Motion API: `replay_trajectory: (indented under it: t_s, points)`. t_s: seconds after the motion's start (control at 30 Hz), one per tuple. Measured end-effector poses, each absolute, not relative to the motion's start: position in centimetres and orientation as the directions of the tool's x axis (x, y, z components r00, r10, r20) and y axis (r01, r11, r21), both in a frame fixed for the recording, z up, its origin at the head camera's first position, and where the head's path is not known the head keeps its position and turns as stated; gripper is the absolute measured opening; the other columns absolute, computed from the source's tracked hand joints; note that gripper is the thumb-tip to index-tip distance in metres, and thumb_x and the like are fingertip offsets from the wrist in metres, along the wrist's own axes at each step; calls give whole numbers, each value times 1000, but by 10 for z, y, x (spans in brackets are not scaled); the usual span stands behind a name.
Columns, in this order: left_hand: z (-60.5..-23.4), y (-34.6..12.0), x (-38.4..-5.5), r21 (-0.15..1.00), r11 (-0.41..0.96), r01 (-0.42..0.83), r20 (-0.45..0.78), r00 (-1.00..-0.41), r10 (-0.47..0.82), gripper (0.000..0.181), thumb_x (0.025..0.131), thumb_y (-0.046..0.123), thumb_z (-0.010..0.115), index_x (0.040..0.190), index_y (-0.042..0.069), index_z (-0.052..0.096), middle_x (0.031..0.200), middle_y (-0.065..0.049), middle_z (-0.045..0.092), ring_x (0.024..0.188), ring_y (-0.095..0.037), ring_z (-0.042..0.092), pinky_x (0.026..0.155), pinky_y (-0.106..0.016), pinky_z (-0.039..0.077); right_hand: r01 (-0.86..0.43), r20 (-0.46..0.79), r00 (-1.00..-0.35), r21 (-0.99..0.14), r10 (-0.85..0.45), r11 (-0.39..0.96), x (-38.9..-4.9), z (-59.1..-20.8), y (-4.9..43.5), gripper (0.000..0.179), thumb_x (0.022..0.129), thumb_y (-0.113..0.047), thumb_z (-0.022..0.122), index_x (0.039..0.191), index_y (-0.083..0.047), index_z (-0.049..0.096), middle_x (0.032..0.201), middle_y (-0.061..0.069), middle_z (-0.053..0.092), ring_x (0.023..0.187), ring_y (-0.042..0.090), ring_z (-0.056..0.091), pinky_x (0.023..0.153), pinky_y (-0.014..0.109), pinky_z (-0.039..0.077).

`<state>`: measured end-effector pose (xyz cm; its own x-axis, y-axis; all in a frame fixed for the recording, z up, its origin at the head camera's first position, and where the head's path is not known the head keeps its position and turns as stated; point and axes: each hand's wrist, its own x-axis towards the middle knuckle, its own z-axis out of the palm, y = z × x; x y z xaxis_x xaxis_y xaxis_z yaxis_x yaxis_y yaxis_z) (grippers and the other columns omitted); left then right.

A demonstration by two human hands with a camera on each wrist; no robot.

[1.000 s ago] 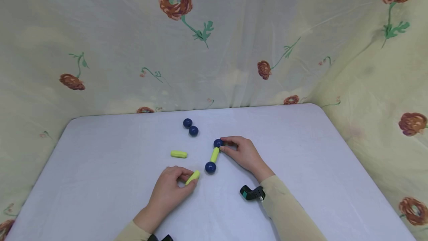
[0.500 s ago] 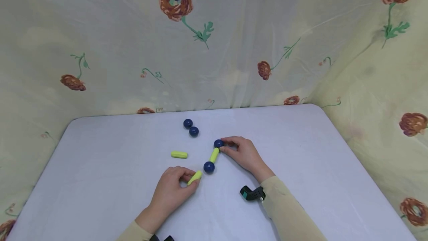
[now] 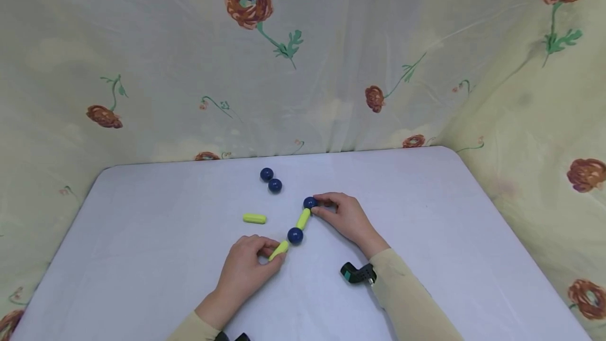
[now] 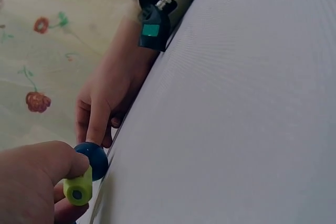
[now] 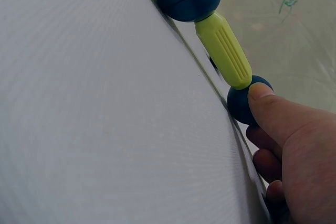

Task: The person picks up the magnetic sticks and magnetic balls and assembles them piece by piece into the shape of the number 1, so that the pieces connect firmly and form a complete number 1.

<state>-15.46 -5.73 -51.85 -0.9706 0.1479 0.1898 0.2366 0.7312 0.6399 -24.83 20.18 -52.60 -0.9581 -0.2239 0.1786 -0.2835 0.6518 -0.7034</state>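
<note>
My left hand (image 3: 247, 266) pinches a yellow-green rod (image 3: 279, 250) between thumb and fingers, its far end right at a dark blue ball (image 3: 295, 236). In the left wrist view the end face of this ridged rod (image 4: 77, 193) shows a dark round spot. A second yellow-green rod (image 3: 303, 219) joins that ball to another blue ball (image 3: 310, 202), which my right hand (image 3: 344, 218) pinches with thumb and fingers. Seen from the right wrist, the joining rod (image 5: 224, 51) has grooves along its side, and the near ball (image 5: 242, 103) sits under my thumb.
Two loose blue balls, the farther one (image 3: 266, 174) and the nearer one (image 3: 275, 186), lie together toward the back of the white-covered table (image 3: 156, 236). A spare yellow-green rod (image 3: 254, 218) lies left of the joined pieces. A flowered curtain (image 3: 303, 67) hangs behind the table.
My left hand has moved slightly right and brought its rod up to the nearer ball. That ball has shifted a little left; my right hand stays in place.
</note>
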Motion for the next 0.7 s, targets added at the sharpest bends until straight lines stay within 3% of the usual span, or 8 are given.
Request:
replay_trajectory:
  t_s: [0.33, 0.7]
  points:
    - [-517, -50, -155, 613, 758, 223, 170, -974, 149, 24, 80, 38, 81, 95, 21, 75, 71, 21, 57, 73, -6, 47, 66, -28, 40, -264, 150, -963, -705, -226, 658, -247, -521, 201, 36, 89, -43, 73, 119, -24, 72, 114, -11, 69, 106, 11, 61, 91, 36, 48]
    - [-518, -46, -154, 621, 751, 223, 202, -972, 122, 18, 78, 33, 82, 87, 20, 74, 73, 17, 58, 71, -6, 48, 68, -29, 39, -257, 148, -965, -704, -217, 662, -247, -521, 201, 34, 88, -41, 75, 117, -23, 73, 112, -11, 69, 103, 10, 61, 88, 35, 49]
